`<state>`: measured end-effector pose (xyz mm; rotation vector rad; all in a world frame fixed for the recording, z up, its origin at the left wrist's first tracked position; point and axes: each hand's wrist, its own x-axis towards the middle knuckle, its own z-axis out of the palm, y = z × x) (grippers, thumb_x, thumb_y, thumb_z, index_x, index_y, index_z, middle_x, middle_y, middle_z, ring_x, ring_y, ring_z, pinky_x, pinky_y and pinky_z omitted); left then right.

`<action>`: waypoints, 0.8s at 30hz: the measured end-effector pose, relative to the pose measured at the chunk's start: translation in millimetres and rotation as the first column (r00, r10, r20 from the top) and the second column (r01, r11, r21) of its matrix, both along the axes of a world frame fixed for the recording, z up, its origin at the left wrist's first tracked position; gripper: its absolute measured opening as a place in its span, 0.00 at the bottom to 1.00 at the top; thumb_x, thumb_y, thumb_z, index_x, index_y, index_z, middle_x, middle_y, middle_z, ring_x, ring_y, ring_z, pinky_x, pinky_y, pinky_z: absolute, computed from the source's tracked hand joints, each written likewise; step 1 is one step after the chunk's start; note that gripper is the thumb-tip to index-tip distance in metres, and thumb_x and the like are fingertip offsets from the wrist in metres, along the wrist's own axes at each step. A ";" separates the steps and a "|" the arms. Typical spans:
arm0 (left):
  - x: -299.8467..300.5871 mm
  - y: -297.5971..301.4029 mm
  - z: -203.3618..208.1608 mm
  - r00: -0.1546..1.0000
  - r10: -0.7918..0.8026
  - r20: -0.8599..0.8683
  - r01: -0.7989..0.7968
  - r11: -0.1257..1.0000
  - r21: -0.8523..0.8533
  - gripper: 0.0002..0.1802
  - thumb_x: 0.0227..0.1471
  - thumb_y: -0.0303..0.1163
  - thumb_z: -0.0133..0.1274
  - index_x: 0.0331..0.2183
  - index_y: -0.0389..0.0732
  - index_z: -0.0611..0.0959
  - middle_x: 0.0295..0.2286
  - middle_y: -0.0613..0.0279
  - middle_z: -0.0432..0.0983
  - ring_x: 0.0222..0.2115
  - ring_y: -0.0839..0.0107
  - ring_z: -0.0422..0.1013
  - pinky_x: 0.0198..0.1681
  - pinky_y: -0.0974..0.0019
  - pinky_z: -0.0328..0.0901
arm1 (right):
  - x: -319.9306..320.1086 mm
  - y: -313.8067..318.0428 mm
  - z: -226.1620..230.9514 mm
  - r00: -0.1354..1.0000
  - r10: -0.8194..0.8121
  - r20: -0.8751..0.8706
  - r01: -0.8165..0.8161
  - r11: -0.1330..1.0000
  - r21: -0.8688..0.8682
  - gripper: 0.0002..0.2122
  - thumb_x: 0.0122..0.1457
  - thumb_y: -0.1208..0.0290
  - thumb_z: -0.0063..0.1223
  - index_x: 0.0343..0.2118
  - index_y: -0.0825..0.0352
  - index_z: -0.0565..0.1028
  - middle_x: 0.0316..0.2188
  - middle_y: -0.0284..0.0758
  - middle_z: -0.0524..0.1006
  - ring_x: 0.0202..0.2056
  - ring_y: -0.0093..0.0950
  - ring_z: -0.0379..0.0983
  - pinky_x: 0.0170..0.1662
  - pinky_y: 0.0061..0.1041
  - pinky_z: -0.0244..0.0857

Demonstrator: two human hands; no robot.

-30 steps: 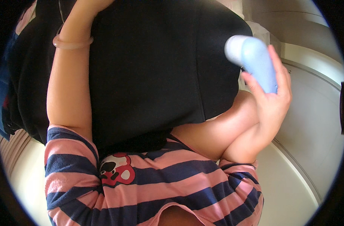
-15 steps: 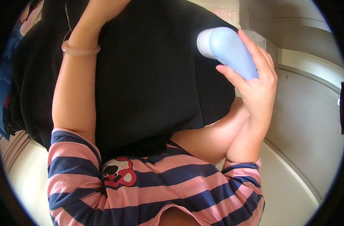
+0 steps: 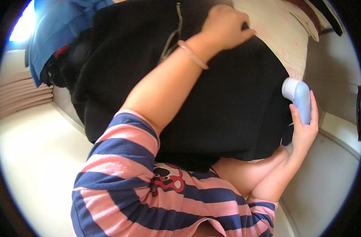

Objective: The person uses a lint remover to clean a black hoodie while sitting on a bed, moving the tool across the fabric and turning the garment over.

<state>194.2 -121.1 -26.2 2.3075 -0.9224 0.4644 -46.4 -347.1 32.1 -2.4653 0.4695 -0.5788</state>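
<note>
A black zip-up garment [image 3: 228,106] lies spread in front of me, and a metal zipper shows near its far side. My left hand [image 3: 228,29], with a pale bangle at the wrist, is closed at the garment's far edge. A bit of black shows between its fingers, apparently the garment's cloth. At the right, my right hand [image 3: 305,130] is wrapped round the handle of a light blue and white fabric shaver [image 3: 302,98]. The shaver's white head points left, close beside the garment's right edge.
A cream patterned cloth [image 3: 283,35] lies beyond the garment. Blue fabric [image 3: 66,27] hangs at the far left, near a bright window. Grey panels [image 3: 334,158] stand along the right, and folded beige material [image 3: 24,98] sits at the left.
The view has shifted to the left. My left hand has come across to the garment's far right edge and closed there. My right hand, still holding the shaver, sits farther right and lower in view.
</note>
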 end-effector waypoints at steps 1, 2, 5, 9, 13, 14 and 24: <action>-4.3 -0.7 -4.3 1.000 -0.014 0.006 0.014 0.999 -0.031 0.16 0.48 0.47 0.64 0.28 0.43 0.86 0.25 0.50 0.80 0.33 0.50 0.77 0.42 0.51 0.70 | -1.2 6.3 0.0 0.999 0.011 -0.033 -0.012 1.000 -0.025 0.29 0.49 0.72 0.71 0.57 0.61 0.74 0.50 0.41 0.78 0.50 0.33 0.75 0.54 0.33 0.67; -4.8 -4.3 -9.1 0.999 -0.033 0.015 0.034 0.997 -0.067 0.16 0.48 0.46 0.64 0.29 0.43 0.86 0.25 0.51 0.80 0.33 0.50 0.77 0.41 0.51 0.70 | -0.3 14.6 1.8 0.998 0.053 -0.042 -0.055 0.998 -0.031 0.30 0.48 0.72 0.72 0.57 0.60 0.75 0.49 0.41 0.78 0.50 0.32 0.74 0.54 0.32 0.66; -5.9 -3.8 -1.6 1.000 0.019 0.014 -0.014 0.954 -0.300 0.21 0.48 0.40 0.64 0.43 0.38 0.82 0.37 0.49 0.80 0.38 0.50 0.76 0.44 0.53 0.69 | 10.0 28.4 20.9 0.950 0.294 -0.105 -0.278 0.950 0.141 0.32 0.46 0.72 0.72 0.57 0.60 0.75 0.47 0.38 0.78 0.48 0.31 0.73 0.54 0.31 0.65; -57.1 24.4 -12.1 0.986 -0.115 -0.117 0.082 0.965 -0.250 0.40 0.51 0.35 0.61 0.62 0.38 0.64 0.59 0.36 0.60 0.58 0.41 0.62 0.61 0.51 0.61 | -3.0 32.0 7.8 0.975 0.180 -0.128 -0.157 0.973 0.167 0.31 0.49 0.70 0.71 0.59 0.62 0.73 0.52 0.41 0.77 0.52 0.33 0.73 0.57 0.32 0.63; -120.7 104.5 7.3 0.952 -0.242 -0.189 0.249 0.968 0.015 0.36 0.56 0.35 0.57 0.63 0.39 0.64 0.62 0.40 0.58 0.62 0.45 0.58 0.65 0.49 0.55 | 4.0 1.5 -7.8 0.988 0.011 -0.157 0.014 0.988 0.156 0.31 0.53 0.63 0.69 0.59 0.67 0.71 0.54 0.43 0.75 0.54 0.34 0.71 0.59 0.33 0.62; -138.2 131.3 10.9 0.941 -0.258 -0.218 0.286 0.952 0.106 0.35 0.57 0.36 0.56 0.63 0.40 0.65 0.63 0.43 0.57 0.63 0.47 0.57 0.66 0.49 0.53 | 3.9 2.8 -7.6 0.986 0.013 -0.167 0.015 0.986 0.164 0.32 0.53 0.63 0.69 0.59 0.67 0.70 0.55 0.43 0.75 0.55 0.35 0.71 0.59 0.33 0.61; -290.8 287.0 73.5 0.863 -0.054 -0.502 0.201 0.949 0.244 0.37 0.51 0.53 0.62 0.57 0.43 0.75 0.59 0.52 0.66 0.63 0.54 0.60 0.66 0.48 0.51 | 28.2 -37.6 -22.1 0.932 0.231 -0.279 -0.114 0.918 0.380 0.35 0.55 0.53 0.65 0.59 0.71 0.68 0.52 0.44 0.74 0.53 0.32 0.70 0.59 0.29 0.59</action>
